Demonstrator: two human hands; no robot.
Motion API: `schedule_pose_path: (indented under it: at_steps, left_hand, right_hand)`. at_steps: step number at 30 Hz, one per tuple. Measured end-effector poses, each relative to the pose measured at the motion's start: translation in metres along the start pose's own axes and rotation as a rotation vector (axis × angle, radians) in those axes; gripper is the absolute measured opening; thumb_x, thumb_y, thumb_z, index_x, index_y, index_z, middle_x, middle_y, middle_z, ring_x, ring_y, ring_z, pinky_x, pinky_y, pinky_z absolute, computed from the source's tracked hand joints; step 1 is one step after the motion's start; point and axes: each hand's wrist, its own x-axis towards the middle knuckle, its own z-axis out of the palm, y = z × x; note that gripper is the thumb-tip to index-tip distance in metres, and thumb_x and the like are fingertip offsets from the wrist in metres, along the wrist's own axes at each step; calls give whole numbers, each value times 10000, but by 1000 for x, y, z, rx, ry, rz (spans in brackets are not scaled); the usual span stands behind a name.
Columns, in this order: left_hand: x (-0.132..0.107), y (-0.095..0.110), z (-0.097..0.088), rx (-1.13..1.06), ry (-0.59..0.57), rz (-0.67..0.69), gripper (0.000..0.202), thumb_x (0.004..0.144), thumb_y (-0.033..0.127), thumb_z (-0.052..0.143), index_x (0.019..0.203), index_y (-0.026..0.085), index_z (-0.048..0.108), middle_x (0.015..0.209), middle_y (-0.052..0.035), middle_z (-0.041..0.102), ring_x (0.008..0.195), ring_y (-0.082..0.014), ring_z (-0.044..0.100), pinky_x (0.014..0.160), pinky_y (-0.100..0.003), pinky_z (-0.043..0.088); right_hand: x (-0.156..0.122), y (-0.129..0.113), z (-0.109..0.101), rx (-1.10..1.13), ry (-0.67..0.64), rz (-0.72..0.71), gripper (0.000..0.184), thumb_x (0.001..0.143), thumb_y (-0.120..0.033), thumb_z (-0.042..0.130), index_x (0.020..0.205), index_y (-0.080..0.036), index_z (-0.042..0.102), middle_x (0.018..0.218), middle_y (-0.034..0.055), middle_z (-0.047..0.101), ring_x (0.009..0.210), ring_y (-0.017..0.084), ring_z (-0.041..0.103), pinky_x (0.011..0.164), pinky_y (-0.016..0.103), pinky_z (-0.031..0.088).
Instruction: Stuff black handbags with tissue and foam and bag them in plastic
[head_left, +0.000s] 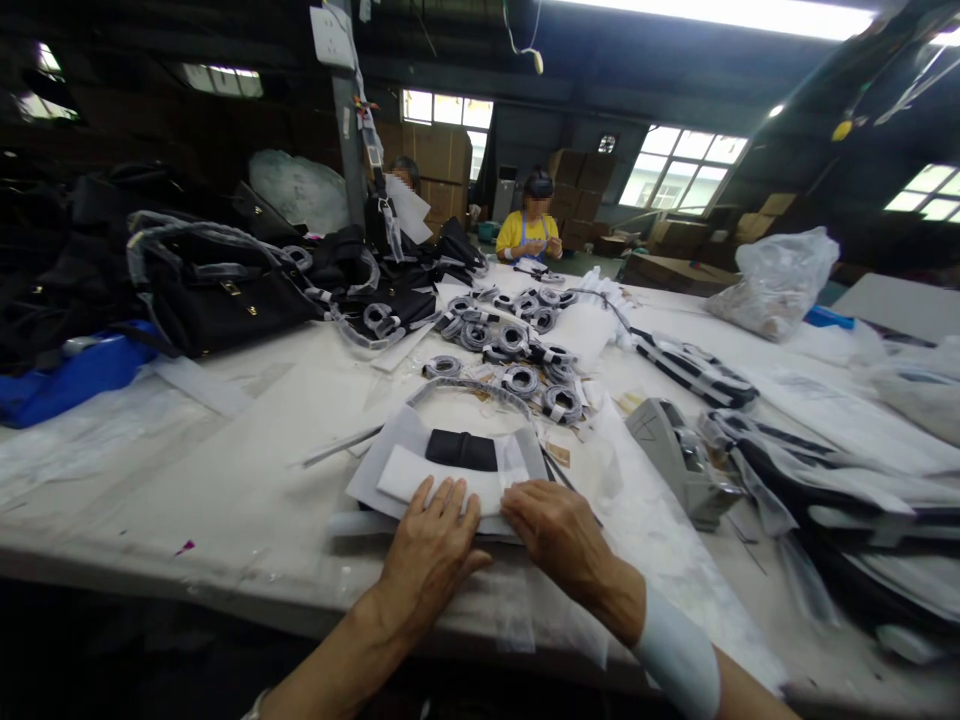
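A black handbag with a plastic-wrapped handle (480, 386) lies on the table in front of me, covered by thin white wrapping. Its black flap or strap piece (461, 450) shows in the middle. Across the lower part runs a white foam sheet (420, 480). My left hand (435, 535) rests on the foam's lower edge, fingers stretched out flat. At the foam's right end, my right hand (559, 530) has its fingers bent and pressed together on it; the thumb is hidden. Beside that hand, a clear strip, perhaps tape, crosses the foam.
Several coiled, wrapped straps (512, 340) lie beyond the bag. A grey tape dispenser (679, 460) stands right, near stacked wrapped black bags (840, 500). Another black handbag (225, 300) sits left, by a blue bundle (75, 370). A co-worker in yellow (529, 232) is across the table.
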Motion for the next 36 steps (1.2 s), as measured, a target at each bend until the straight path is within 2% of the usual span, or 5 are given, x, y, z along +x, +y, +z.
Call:
schedule_pose_path:
  at_steps: [15,18,25,32,36]
  left_hand:
    - [39,-17,1,-422,-113,129,336,1026,259,387,768,174,585,763,-36,599,770,-190,546,738,-334,462]
    - [32,-19,0,-562,-105,30,144,991,254,492,1024,185,614,995,-53,654,940,-194,577,838,-343,464]
    - [25,-7,-2,-445,-257,79,704,816,404,749,1427,320,408,1390,-41,559,1115,-270,541,923,-442,423]
    - [20,-3,8,-284,-269,118,823,826,206,698,1516,312,263,1505,-41,459,1093,-262,518,908,-437,407]
    - [16,-1,14,-206,-199,146,733,885,131,585,1525,281,259,1516,-39,452,1044,-242,523,878,-422,401]
  right_hand:
    - [-33,-16,22,177,387,37,189,931,-123,579,1049,-230,682,942,34,768,953,206,725,1020,438,508]
    - [-36,-18,24,143,379,-19,234,914,-96,585,1087,-225,676,966,33,770,1001,210,714,1051,445,479]
    - [-39,-21,11,267,378,38,235,894,-125,627,1082,-245,701,983,16,769,967,197,717,1057,426,465]
    - [-53,32,5,855,638,967,279,846,-417,672,987,-189,750,1007,82,764,981,264,707,917,400,552]
    - [-27,61,16,1255,309,972,359,728,-318,782,1058,-184,737,1109,72,745,1107,260,661,1004,360,499]
